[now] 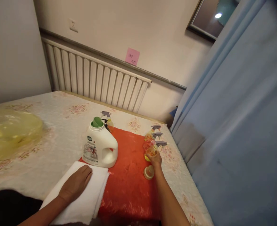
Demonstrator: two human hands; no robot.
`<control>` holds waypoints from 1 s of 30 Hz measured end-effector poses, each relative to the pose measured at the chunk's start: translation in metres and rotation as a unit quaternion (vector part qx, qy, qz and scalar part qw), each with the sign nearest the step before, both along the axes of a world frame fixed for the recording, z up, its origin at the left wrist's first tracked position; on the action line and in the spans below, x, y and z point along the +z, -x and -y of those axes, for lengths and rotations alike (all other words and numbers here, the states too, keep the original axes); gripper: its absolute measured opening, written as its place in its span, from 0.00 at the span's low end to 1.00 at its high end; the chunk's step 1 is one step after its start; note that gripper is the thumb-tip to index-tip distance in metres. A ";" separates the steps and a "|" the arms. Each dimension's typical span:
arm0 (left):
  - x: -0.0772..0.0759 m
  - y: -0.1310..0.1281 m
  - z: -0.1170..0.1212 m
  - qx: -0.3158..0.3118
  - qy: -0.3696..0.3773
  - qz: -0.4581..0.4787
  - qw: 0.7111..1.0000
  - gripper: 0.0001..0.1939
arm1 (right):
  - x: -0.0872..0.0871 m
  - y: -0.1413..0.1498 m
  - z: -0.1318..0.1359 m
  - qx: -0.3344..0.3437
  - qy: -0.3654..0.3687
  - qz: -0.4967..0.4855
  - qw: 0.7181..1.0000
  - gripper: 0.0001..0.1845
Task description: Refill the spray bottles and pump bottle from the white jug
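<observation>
My left hand (77, 182) lies flat on a folded white towel (91, 196), palm down, holding nothing. In front of it stands a large white detergent jug (100, 149) with a green spout in its open neck. Over on the right, my right hand (155, 160) has its fingers round a small clear yellowish container (149, 154); its lower part is partly hidden. Just nearer to me, a beige translucent cap (149, 172) sits on the red plastic sheet (131, 188). Beyond the right hand, several spray bottles with grey trigger heads (157, 135) stand in a row.
Another spray bottle (110, 124) stands behind the jug. A yellow plastic bag (13, 131) lies at the left on the flowered cover (58, 125). A white radiator (93, 77) lines the wall, and a blue curtain (235, 110) hangs along the right side.
</observation>
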State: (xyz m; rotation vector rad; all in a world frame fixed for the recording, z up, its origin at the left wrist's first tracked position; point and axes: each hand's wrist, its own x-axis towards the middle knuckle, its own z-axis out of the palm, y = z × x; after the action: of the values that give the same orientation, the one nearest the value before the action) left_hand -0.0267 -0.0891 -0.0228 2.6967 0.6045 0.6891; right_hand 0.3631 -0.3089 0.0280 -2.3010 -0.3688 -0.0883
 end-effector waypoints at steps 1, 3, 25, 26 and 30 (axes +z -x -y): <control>0.000 0.000 0.000 0.000 0.001 0.002 1.000 0.15 | 0.000 0.000 0.001 -0.002 0.002 0.000 1.000 0.28; 0.000 0.001 0.000 -0.001 0.001 0.006 1.000 0.14 | 0.002 -0.001 0.003 -0.007 0.003 -0.001 1.000 0.28; 0.028 -0.014 0.019 -0.003 0.117 0.037 0.992 0.15 | 0.059 0.122 0.053 0.177 -0.211 -0.030 0.961 0.32; 0.040 -0.018 0.030 -0.020 0.160 0.046 0.986 0.14 | 0.058 0.137 0.052 0.194 -0.213 -0.044 0.957 0.32; 0.096 -0.037 0.076 -0.105 0.289 0.134 0.942 0.13 | 0.058 0.193 0.042 0.240 -0.200 -0.037 0.949 0.30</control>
State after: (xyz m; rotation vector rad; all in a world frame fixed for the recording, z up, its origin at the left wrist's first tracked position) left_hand 0.0106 -0.1655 0.0730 2.0418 0.3663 0.6767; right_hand 0.1699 -0.3508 0.0861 -1.7585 -0.7849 0.1561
